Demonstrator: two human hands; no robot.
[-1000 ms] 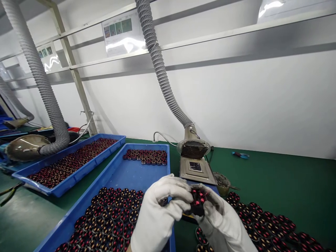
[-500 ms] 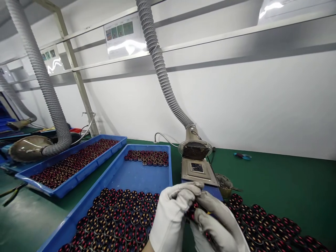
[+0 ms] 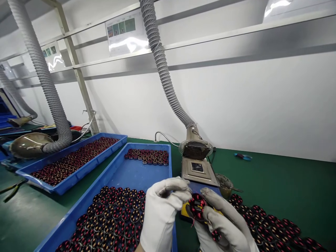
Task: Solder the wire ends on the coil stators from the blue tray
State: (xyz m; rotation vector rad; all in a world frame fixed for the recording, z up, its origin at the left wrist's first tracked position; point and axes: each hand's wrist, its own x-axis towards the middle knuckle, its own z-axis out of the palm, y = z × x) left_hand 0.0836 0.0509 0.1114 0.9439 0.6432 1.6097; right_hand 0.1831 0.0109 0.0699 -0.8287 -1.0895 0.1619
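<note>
The right hand [image 3: 223,217] partly hides a red-wound coil [image 3: 198,206]; the nearer blue tray [image 3: 133,175] is cropped at 7 o'clock.

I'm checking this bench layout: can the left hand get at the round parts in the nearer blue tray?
Likely yes: the left hand is close to the open-topped tray, and nothing seems to cover the round parts. Whether its fingers pinch something is unclear.

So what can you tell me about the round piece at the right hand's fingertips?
The round piece is dark, with glossy red windings, apparently wire, around its middle. A thin reddish strand hangs at its lower left. Its wound side faces the camera, and the gloved right hand grips it. The left hand is close beside it; contact is unclear.
</note>
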